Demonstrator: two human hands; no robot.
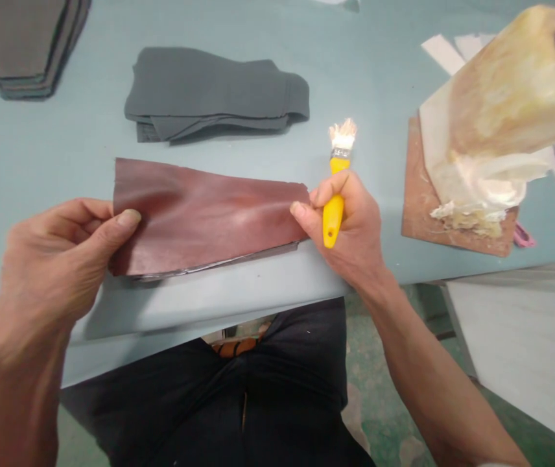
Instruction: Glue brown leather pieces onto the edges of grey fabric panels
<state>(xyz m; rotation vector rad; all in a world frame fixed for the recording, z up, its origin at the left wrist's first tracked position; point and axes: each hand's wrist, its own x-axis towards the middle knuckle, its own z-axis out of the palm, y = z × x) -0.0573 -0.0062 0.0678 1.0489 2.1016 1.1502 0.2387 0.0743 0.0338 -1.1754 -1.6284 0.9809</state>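
Note:
A reddish-brown leather piece (200, 214) is stretched between my two hands above the table's near edge. My left hand (58, 253) pinches its left end, thumb on top. With thumb and fingertips, my right hand (350, 220) grips the right end. A yellow-handled brush (340, 165) is also tucked in my right hand, its bristles pointing up and coated with something white. Below the leather, the edges of dark pieces (219, 264) show; most of them are hidden. Just beyond lies a stack of dark grey pieces (214, 87).
At the right, a cream plastic container (496, 110) with white paste at its mouth rests on a brown board (416, 194). Another stack of dark pieces (24, 39) lies at the far left. Pale strips (445, 55) lie behind the container. The blue-grey table (365, 78) ends near my lap.

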